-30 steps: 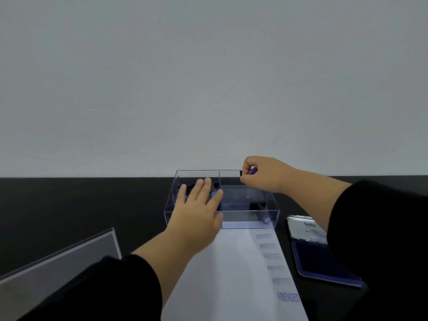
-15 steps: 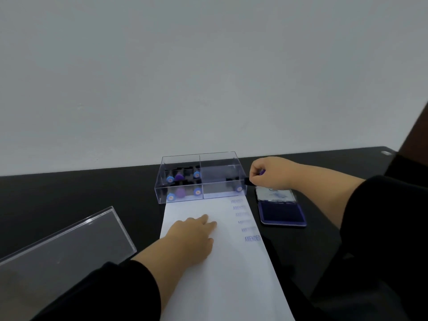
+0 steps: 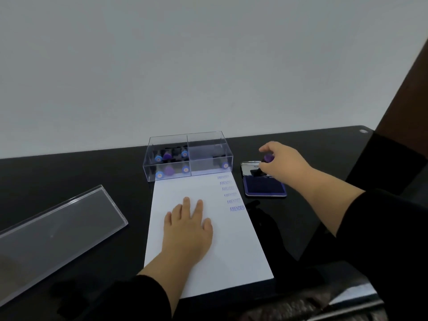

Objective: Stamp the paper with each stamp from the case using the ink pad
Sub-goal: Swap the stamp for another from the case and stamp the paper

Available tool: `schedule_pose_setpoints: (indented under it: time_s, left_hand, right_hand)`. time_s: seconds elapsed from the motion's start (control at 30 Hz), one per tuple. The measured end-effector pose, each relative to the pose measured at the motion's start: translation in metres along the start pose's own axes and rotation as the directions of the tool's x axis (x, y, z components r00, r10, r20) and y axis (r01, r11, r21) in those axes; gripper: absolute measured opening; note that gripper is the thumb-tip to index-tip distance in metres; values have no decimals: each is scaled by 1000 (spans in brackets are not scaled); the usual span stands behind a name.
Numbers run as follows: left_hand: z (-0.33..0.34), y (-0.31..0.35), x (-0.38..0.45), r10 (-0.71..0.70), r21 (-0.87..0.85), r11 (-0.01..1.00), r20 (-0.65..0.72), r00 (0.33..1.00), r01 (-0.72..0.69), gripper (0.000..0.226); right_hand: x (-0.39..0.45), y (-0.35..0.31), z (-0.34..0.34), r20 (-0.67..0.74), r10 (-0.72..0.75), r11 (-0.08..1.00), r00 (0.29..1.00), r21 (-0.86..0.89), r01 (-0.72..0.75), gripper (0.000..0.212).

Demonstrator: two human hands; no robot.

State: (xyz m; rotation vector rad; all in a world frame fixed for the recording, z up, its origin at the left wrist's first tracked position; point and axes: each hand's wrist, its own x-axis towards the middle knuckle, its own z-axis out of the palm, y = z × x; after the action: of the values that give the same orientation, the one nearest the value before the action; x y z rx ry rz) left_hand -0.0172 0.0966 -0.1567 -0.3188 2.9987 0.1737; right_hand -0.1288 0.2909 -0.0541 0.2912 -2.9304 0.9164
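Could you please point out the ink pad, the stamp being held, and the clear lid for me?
ink pad [image 3: 265, 187], head view, on the dark blue inked surface.
stamp [image 3: 268, 157], head view, on its purple knob between the right hand's fingers.
clear lid [image 3: 58, 230], head view, on the middle of its flat panel.

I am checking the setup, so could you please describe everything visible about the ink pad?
The flat rectangular dark blue ink pad lies open on the black table, right of the white sheet of paper and apart from it. Its silvery hinged lid is folded back on the far side. The right hand holds a purple-knobbed stamp over that far end; contact is unclear.
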Motion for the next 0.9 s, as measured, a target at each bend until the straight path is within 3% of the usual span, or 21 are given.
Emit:
schedule_pose_setpoints:
  time_s: [0.17, 0.73, 0.9]
  left_hand:
    - [2, -2, 1, 22, -43, 999, -11, 1000, -22, 58]
    - [4, -5, 3, 36, -33, 999, -2, 999, -36, 57]
    - [5, -4, 2, 31, -44, 999, -15, 999, -32, 57]
  right_hand:
    - [-6, 8, 14, -95, 25, 1000, 995, -13, -27, 29]
    - [-1, 9, 52, -92, 16, 961, 996, -272, -41, 23]
    - [-3, 9, 59, -102, 23, 962, 994, -269, -50, 23]
